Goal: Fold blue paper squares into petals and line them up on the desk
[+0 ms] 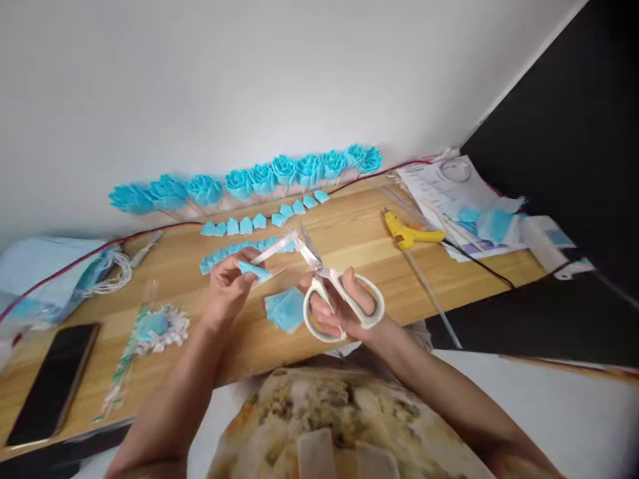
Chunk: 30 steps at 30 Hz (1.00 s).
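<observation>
My right hand (pixel 339 309) grips white-handled scissors (pixel 337 293), fingers through the loops and blades spread apart, pointing up-left. My left hand (pixel 230 283) pinches a small folded blue piece (pixel 254 270) together with a thin clear strip (pixel 274 247) that reaches toward the scissor blades. Both hands hover just above the wooden table (pixel 349 226). A small stack of blue squares (pixel 285 309) lies on the table between my hands.
Blue paper roses (pixel 249 179) line the wall, with two rows of folded blue petals (pixel 259 221) in front. A yellow glue gun (pixel 412 233) and papers (pixel 449 193) lie right. A phone (pixel 52 382), a blue-and-white flower (pixel 160 327) and coiled white cord (pixel 114 276) lie left.
</observation>
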Tool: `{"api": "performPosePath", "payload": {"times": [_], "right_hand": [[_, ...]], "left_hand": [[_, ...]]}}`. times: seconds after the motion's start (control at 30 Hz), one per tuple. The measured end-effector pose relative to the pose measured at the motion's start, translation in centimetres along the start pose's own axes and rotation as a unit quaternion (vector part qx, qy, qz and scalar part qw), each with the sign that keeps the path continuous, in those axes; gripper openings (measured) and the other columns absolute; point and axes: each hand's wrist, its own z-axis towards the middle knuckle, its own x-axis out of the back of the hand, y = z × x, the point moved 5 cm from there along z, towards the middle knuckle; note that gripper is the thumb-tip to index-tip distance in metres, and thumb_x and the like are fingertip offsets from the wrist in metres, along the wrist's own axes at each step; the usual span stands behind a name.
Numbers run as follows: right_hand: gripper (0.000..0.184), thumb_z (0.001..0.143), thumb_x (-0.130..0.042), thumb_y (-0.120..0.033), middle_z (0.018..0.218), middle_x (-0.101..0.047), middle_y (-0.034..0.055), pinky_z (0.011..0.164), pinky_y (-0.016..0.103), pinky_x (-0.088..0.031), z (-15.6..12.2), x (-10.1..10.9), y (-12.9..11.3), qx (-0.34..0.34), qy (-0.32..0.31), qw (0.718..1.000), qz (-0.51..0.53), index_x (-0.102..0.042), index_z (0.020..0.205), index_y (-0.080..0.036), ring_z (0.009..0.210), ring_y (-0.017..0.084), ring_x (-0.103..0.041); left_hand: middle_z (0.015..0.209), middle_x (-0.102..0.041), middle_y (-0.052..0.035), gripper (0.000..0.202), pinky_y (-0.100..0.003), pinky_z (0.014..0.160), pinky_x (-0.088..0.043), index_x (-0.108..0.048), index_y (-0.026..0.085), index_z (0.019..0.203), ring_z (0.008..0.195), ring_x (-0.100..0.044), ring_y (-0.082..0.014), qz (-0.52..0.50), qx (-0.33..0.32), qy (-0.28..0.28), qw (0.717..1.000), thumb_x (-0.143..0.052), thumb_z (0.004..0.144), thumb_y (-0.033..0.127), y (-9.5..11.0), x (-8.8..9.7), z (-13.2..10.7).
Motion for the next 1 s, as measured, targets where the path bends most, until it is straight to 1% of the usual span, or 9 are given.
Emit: {"api": "performPosePath", "payload": {"times": [0.13, 0.23, 0.4, 0.6, 0.7, 0.77, 0.87, 0.93, 1.0], "right_hand": [[0.056, 0.082, -0.062, -0.075, 0.059, -0.051, -0.0047, 0.037, 0.017, -0.039, -0.2, 0.3, -0.2, 0.012, 0.018, 0.998, -0.053, -0.078, 0.106, -0.026, 0.040, 0.006, -0.042], [0.055, 0.083, -0.063, -0.074, 0.058, -0.051, -0.0046, 0.035, 0.017, -0.037, -0.3, 0.4, -0.3, 0.011, 0.034, 0.997, -0.073, -0.078, 0.107, -0.026, 0.039, 0.006, -0.040], [0.054, 0.078, -0.068, -0.074, 0.055, -0.044, -0.0057, 0.032, 0.015, -0.032, -0.4, 0.2, -0.3, -0.002, 0.054, 0.997, -0.047, -0.079, 0.100, -0.026, 0.040, 0.005, -0.032], [0.052, 0.080, -0.067, -0.073, 0.056, -0.041, -0.0067, 0.029, 0.015, -0.027, -0.3, 0.0, -0.1, 0.001, 0.028, 0.999, -0.020, -0.079, 0.099, -0.025, 0.038, 0.004, -0.027], [0.051, 0.080, -0.067, -0.072, 0.055, -0.041, -0.0070, 0.029, 0.015, -0.026, -0.3, 0.0, 0.0, 0.000, 0.032, 0.999, -0.026, -0.079, 0.097, -0.025, 0.037, 0.003, -0.026], [0.052, 0.079, -0.069, -0.072, 0.055, -0.042, -0.0070, 0.029, 0.015, -0.025, -0.3, 0.1, 0.0, 0.003, 0.050, 0.998, -0.040, -0.078, 0.096, -0.024, 0.036, 0.003, -0.027], [0.051, 0.080, -0.070, -0.070, 0.054, -0.043, -0.0069, 0.029, 0.016, -0.025, -0.5, 0.4, 0.0, 0.014, 0.093, 0.993, -0.075, -0.077, 0.094, -0.021, 0.035, 0.003, -0.028], [0.051, 0.081, -0.071, -0.067, 0.054, -0.045, -0.0069, 0.029, 0.016, -0.026, -0.6, 0.7, -0.1, 0.021, 0.114, 0.988, -0.097, -0.076, 0.096, -0.019, 0.035, 0.003, -0.029], [0.052, 0.082, -0.070, -0.066, 0.055, -0.046, -0.0071, 0.030, 0.016, -0.026, -0.8, 0.9, -0.3, 0.025, 0.123, 0.985, -0.117, -0.076, 0.101, -0.017, 0.035, 0.003, -0.030]], "left_hand": [[0.070, -0.061, -0.0019, 0.027, -0.027, 0.067, -0.042, -0.061, 0.018, 0.065, 0.072, -0.055, -0.0146, 0.010, 0.015, 0.014, 1.000, -0.079, 0.080, 0.030, -0.1, 0.1, 0.1], [0.068, -0.060, -0.0020, 0.030, -0.028, 0.066, -0.042, -0.060, 0.018, 0.063, 0.070, -0.054, -0.0147, 0.013, 0.026, 0.030, 0.999, -0.082, 0.077, 0.033, -0.1, 0.1, 0.2], [0.065, -0.057, -0.0013, 0.031, -0.028, 0.065, -0.043, -0.061, 0.019, 0.062, 0.068, -0.053, -0.0148, 0.012, 0.034, 0.040, 0.999, -0.084, 0.074, 0.036, 0.0, 0.1, 0.2], [0.068, -0.059, -0.0020, 0.030, -0.028, 0.066, -0.043, -0.061, 0.018, 0.062, 0.069, -0.053, -0.0145, 0.007, 0.030, 0.035, 0.999, -0.083, 0.076, 0.033, 0.2, 0.0, 0.3], [0.068, -0.058, -0.0018, 0.031, -0.027, 0.065, -0.044, -0.060, 0.018, 0.062, 0.069, -0.054, -0.0145, 0.006, 0.033, 0.040, 0.999, -0.083, 0.075, 0.033, 0.2, 0.1, 0.3], [0.069, -0.059, -0.0019, 0.030, -0.027, 0.065, -0.044, -0.061, 0.018, 0.063, 0.069, -0.055, -0.0146, 0.009, 0.034, 0.042, 0.999, -0.084, 0.075, 0.033, 0.1, 0.2, 0.3], [0.072, -0.062, -0.0025, 0.028, -0.028, 0.065, -0.045, -0.062, 0.019, 0.064, 0.070, -0.056, -0.0146, 0.021, 0.038, 0.043, 0.998, -0.084, 0.075, 0.033, -0.2, 0.6, 0.1], [0.073, -0.063, -0.0029, 0.029, -0.028, 0.066, -0.046, -0.063, 0.019, 0.064, 0.070, -0.056, -0.0150, 0.034, 0.046, 0.052, 0.997, -0.085, 0.074, 0.035, -0.5, 1.0, 0.0], [0.074, -0.063, -0.0029, 0.030, -0.028, 0.067, -0.047, -0.064, 0.019, 0.064, 0.071, -0.057, -0.0152, 0.045, 0.055, 0.063, 0.995, -0.086, 0.072, 0.037, -0.7, 1.4, -0.1]]}}
